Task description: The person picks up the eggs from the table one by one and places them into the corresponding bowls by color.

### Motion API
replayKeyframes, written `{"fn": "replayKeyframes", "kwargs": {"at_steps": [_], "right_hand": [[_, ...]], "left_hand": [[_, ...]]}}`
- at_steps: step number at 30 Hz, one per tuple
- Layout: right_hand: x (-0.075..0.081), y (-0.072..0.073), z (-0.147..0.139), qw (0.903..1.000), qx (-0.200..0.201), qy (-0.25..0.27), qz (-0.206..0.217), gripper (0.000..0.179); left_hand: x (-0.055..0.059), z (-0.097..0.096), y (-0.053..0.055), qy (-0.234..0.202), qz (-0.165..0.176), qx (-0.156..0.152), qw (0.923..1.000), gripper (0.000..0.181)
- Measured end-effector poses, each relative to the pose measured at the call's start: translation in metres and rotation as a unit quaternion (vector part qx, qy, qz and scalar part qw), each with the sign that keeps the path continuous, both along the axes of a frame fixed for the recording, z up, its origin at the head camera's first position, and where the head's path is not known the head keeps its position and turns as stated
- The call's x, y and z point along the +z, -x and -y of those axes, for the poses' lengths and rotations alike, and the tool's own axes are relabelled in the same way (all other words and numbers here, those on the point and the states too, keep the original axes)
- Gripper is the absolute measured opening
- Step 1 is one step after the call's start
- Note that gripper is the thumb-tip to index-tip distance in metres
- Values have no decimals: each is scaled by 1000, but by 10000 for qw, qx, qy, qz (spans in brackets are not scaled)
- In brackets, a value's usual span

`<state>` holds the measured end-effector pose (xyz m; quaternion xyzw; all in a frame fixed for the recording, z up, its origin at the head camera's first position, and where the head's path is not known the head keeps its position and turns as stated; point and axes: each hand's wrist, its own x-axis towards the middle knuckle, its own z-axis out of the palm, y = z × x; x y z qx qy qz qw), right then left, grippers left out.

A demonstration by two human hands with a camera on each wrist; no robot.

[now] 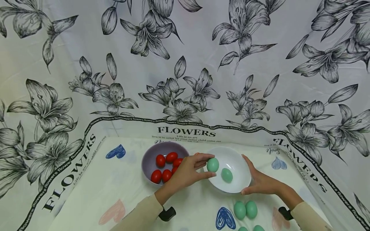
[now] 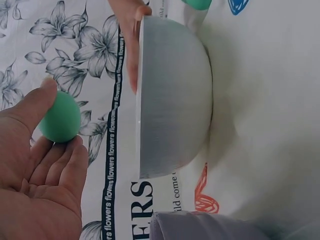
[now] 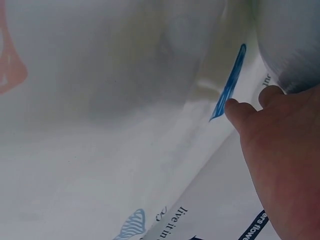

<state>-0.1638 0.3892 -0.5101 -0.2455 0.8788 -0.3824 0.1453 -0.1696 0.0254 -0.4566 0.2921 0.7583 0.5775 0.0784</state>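
My left hand pinches a green egg between thumb and fingertips, over the left part of a white bowl. Inside that bowl lies another green egg. My right hand holds the bowl's right side, thumb at the near rim and fingers round the far rim. In the left wrist view the held egg shows between thumb and fingers, beside the bowl's upright-standing wall. The right wrist view catches the right hand against the bowl, its fingers partly out of frame.
To the left stands a purple bowl with several red eggs, partly covered by the left hand. Several green eggs lie on the cloth in front of the white bowl. A flower-printed curtain rises behind.
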Motion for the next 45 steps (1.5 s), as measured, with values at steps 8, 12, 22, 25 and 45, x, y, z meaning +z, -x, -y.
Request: {"fn": "replayKeyframes", "kwargs": {"at_steps": [8,12,22,25,45], "right_hand": [[4,1,1,10000,54,-28,-43,137],[4,1,1,9999,20,-104,-24,136],[1,0,0,10000,0,-80,-45,135],[2,-1,-1,10000,-29,-71,-11,134],[-1,-1,-6,9998,-178,-48,119,136]], "left_hand": [[2,-13,18,290,-236,72,9993,61],[4,-22,27,449,-321,49,9985,61],[-13,-47,51,1019,-515,-95,9934,62],[-16,-53,54,1244,-605,-183,9902,61],[-33,-85,59,3090,-1291,-69,9422,58]]}}
